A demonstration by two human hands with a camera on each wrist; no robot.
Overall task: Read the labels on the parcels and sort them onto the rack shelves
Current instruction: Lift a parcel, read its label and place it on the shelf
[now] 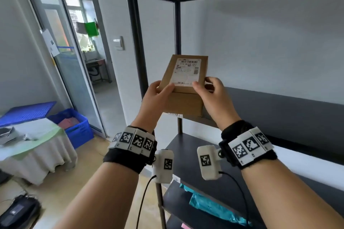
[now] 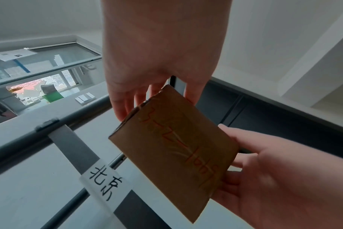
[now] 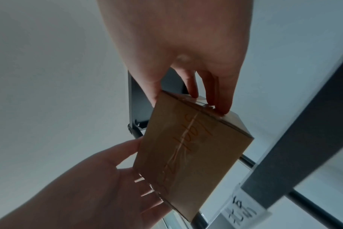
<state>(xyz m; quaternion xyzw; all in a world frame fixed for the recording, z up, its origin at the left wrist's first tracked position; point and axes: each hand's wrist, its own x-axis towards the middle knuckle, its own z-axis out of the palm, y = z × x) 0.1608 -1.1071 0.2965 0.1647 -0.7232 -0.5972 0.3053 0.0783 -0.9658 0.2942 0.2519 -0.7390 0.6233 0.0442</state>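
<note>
A small brown cardboard parcel [image 1: 183,87] with a white shipping label [image 1: 187,71] on its top face is held up in front of the black rack [image 1: 134,42]. My left hand [image 1: 158,93] grips its near left corner, thumb on the label face. My right hand [image 1: 212,91] grips its near right corner the same way. The wrist views show the parcel's underside [image 2: 178,151] [image 3: 188,153] with orange handwriting and clear tape, and fingers [image 2: 125,106] [image 3: 221,99] under its edges. A white tag with black handwriting [image 2: 106,184] is wrapped round a shelf rail.
A teal soft parcel [image 1: 214,204] lies on a lower shelf. The middle shelf [image 1: 279,108] stretches right behind the parcel. At left are a cloth-covered table [image 1: 33,147], a blue crate [image 1: 78,126] and an open doorway [image 1: 89,52].
</note>
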